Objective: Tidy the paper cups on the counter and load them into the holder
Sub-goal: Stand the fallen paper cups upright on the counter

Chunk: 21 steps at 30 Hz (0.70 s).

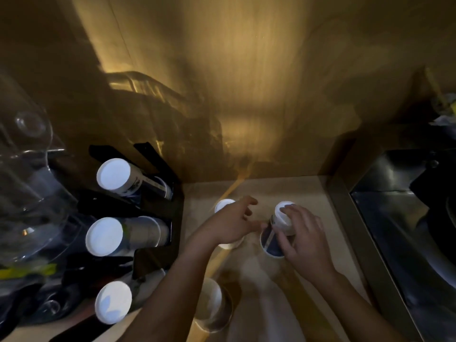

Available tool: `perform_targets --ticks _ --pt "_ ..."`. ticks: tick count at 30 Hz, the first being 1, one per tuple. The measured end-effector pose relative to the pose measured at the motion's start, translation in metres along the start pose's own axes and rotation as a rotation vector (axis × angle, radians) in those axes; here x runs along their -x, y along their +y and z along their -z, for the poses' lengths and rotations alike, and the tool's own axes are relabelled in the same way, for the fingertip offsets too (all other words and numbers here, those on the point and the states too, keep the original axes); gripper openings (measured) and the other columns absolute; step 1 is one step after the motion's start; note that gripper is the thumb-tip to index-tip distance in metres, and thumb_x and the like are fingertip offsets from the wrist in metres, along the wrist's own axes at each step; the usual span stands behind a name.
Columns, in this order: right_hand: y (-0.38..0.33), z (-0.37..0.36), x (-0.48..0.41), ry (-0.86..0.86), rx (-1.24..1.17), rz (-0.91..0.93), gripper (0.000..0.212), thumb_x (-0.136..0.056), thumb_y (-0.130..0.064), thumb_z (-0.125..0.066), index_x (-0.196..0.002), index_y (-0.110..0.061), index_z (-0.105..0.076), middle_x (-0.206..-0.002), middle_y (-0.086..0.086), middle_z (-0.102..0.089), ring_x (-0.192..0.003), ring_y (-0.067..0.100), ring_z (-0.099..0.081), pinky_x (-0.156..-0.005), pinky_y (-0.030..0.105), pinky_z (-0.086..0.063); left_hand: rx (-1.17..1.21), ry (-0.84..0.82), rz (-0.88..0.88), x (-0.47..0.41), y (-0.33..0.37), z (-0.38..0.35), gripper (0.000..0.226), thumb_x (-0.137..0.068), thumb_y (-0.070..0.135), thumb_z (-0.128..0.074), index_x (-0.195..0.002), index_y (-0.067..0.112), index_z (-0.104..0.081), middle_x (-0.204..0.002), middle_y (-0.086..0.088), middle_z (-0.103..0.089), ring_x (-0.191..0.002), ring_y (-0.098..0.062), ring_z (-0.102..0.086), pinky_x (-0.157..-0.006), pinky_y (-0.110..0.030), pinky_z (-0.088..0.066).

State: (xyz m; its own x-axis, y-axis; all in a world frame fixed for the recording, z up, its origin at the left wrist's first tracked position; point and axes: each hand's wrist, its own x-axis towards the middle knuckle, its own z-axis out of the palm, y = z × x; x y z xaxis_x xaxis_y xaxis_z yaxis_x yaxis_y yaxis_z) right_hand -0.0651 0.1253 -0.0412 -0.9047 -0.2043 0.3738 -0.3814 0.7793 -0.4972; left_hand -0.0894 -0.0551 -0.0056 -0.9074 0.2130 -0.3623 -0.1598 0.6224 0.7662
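Right hand (302, 233) gripping upturned paper cup (278, 230) mid-counter (308, 191), left hand (230, 224) spread loose over second cup (223, 206), black holder (158, 193) at left edge, bare counter behind.

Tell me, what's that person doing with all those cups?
A person is sorting upside-down paper cups on a wooden counter. The right hand grips a stack of cups, and the left hand reaches over another cup stack beside it. One more cup stands nearer the person. On the left, a black holder already carries rows of cups lying on their sides.
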Motion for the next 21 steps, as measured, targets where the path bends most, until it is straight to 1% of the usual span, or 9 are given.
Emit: perform_targets --ticks 2,4,7,10,14,15,17,19,21 --pt "-0.017 -0.004 0.005 -0.029 -0.124 -0.047 0.014 -0.083 -0.018 -0.061 -0.094 -0.011 -0.060 -0.086 0.008 -0.068 -0.081 0.029 -0.057 -0.071 0.033 -0.041 0.114 0.071 0.058 0.014 -0.010 0.005 0.054 -0.082 0.034 -0.067 -0.130 0.021 -0.045 -0.119 -0.004 -0.057 -0.097 -0.015 -0.055 -0.083 -0.028 -0.043" --pt "-0.026 -0.014 0.011 -0.025 -0.102 0.039 0.002 -0.081 -0.012 -0.060 -0.083 -0.010 -0.061 -0.075 0.007 -0.067 -0.072 0.029 -0.058 -0.067 0.035 -0.042 0.186 0.144 0.156 0.026 -0.024 0.006 0.045 -0.085 0.029 -0.065 -0.125 0.016 -0.050 -0.115 -0.007 -0.058 -0.098 -0.020 -0.055 -0.082 -0.029 -0.041" --pt "-0.025 -0.029 0.020 -0.079 0.045 0.169 0.007 -0.078 -0.014 -0.057 -0.081 -0.010 -0.062 -0.078 0.006 -0.067 -0.075 0.028 -0.060 -0.078 0.037 -0.034 0.231 0.222 0.289 0.040 -0.052 0.000 0.037 -0.084 0.031 -0.065 -0.116 0.016 -0.054 -0.110 -0.007 -0.059 -0.092 -0.017 -0.057 -0.074 -0.028 -0.043" --pt "-0.015 -0.036 0.024 -0.152 0.099 0.141 0.013 -0.075 -0.013 -0.058 -0.087 -0.010 -0.063 -0.084 0.008 -0.068 -0.083 0.029 -0.062 -0.082 0.036 -0.027 0.311 0.248 0.370 0.049 -0.073 -0.007 0.030 -0.083 0.037 -0.066 -0.106 0.021 -0.053 -0.104 -0.003 -0.059 -0.085 -0.012 -0.056 -0.067 -0.028 -0.044" --pt "-0.009 -0.039 0.033 -0.198 0.032 0.143 0.010 -0.083 -0.012 -0.056 -0.090 -0.009 -0.063 -0.080 0.006 -0.066 -0.075 0.026 -0.061 -0.073 0.031 -0.038 0.326 0.205 0.512 0.061 -0.091 -0.014 0.037 -0.083 0.047 -0.062 -0.103 0.017 -0.055 -0.097 -0.002 -0.057 -0.082 -0.015 -0.055 -0.063 -0.030 -0.045" --pt "-0.013 -0.040 0.035 -0.270 -0.058 0.020 0.009 -0.086 -0.013 -0.058 -0.093 -0.010 -0.062 -0.080 0.002 -0.065 -0.073 0.021 -0.060 -0.067 0.027 -0.040 0.327 0.155 0.558 0.065 -0.094 -0.015 0.042 -0.082 0.052 -0.060 -0.104 0.016 -0.055 -0.096 -0.003 -0.056 -0.081 -0.018 -0.056 -0.059 -0.030 -0.046" --pt "-0.023 -0.045 0.039 -0.515 -0.333 -0.390 0.015 -0.088 -0.025 -0.059 -0.096 -0.012 -0.057 -0.074 -0.005 -0.060 -0.068 0.015 -0.058 -0.056 0.025 -0.043 0.346 0.053 0.660 0.076 -0.099 -0.017 0.053 -0.080 0.060 -0.056 -0.109 0.015 -0.052 -0.100 -0.007 -0.057 -0.078 -0.022 -0.058 -0.051 -0.030 -0.048" --pt "-0.033 -0.050 0.045 -0.787 -0.625 -0.827 0.032 -0.088 -0.041 -0.056 -0.094 -0.010 -0.053 -0.070 0.006 -0.063 -0.060 0.023 -0.061 -0.048 0.027 -0.047 0.396 -0.009 0.783 0.083 -0.103 -0.020 0.063 -0.077 0.066 -0.055 -0.111 0.014 -0.049 -0.114 -0.015 -0.055 -0.074 -0.026 -0.060 -0.049 -0.033 -0.052" --pt "-0.045 -0.056 0.053 -1.027 -0.735 -1.010 0.044 -0.086 -0.059 -0.047 -0.094 -0.016 -0.050 -0.072 0.020 -0.067 -0.057 0.031 -0.065 -0.045 0.030 -0.052 0.472 -0.045 0.905 0.087 -0.104 -0.026 0.068 -0.070 0.072 -0.056 -0.104 0.014 -0.044 -0.123 -0.022 -0.052 -0.072 -0.031 -0.060 -0.052 -0.037 -0.054"
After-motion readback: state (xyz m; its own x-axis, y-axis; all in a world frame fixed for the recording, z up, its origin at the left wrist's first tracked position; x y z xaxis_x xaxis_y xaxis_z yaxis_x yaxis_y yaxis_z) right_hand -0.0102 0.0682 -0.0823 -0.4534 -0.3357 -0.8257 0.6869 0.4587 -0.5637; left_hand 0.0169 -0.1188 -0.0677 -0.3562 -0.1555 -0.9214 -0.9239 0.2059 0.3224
